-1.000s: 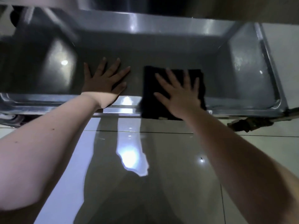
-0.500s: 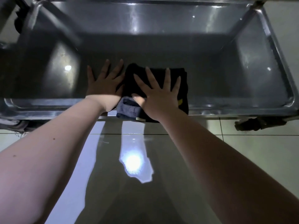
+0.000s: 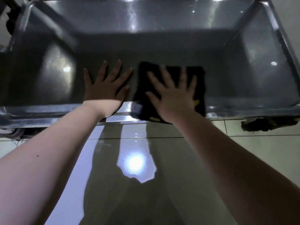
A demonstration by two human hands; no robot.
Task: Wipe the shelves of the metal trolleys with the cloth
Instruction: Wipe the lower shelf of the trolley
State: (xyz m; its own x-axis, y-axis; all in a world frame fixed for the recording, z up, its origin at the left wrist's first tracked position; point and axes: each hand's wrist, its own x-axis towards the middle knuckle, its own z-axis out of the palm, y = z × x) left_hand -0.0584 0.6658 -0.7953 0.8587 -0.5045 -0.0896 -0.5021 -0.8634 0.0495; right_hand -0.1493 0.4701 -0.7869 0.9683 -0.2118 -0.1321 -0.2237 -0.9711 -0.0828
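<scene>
Black and folded to a rough square, the cloth is lying flat on the low steel shelf of the trolley in the head view, and its near edge is hanging over the shelf's front rim below the right wrist. The right hand is pressing down on it palm first. Its fingers are lying straight and spread wide, curling round nothing, and they are showing slightly blurred. Cloth is showing past the fingertips, beyond the little finger and out beyond the thumb, and two small yellow marks are showing on it beside the heel of the hand. The left hand is resting flat on the bare metal just beside the cloth. Its fingers are likewise splayed and straight, holding nothing, and its thumb is lying close to the cloth's left edge; whether the two are touching is not clear. Beyond both sets of fingertips the shelf is running back into shadow toward its far raised wall, which is catching streaks of light. Out past the right hand's little finger a wide stretch of bare, shiny shelf is reaching to the side rim and the corner post. Behind the wrists, toward the person, a glossy tiled floor is reflecting a bright lamp spot between the two forearms. A dark wheel is sitting under the shelf's right front corner, well out from the right hand.
</scene>
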